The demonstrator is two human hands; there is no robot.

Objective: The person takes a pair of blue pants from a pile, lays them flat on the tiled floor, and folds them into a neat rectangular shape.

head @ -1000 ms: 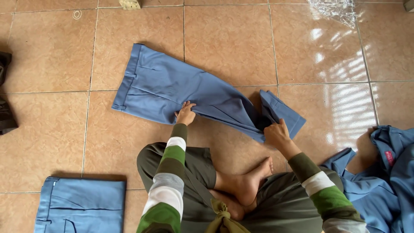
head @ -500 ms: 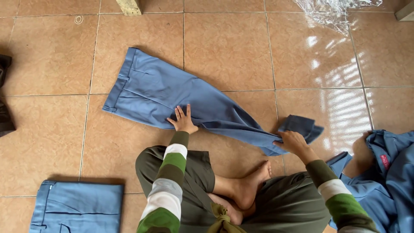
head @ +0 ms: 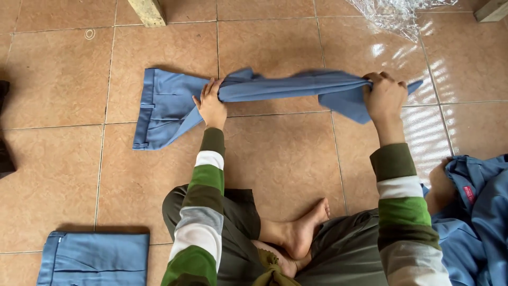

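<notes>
Blue trousers (head: 174, 103) mid-fold | left hand (head: 210, 104) pins the middle | right hand (head: 385, 96) grips the leg ends | next, we judge: carry them leftward to the waistband.

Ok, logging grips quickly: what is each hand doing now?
Left hand: closed on blue trousers mid-length.
Right hand: closed on their leg end.

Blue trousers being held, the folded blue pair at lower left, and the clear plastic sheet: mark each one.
blue trousers (head: 169, 106), head view, flat waistband end on the tiles.
folded blue pair (head: 95, 259), head view, middle of top layer.
clear plastic sheet (head: 397, 13), head view, crinkled middle.
</notes>
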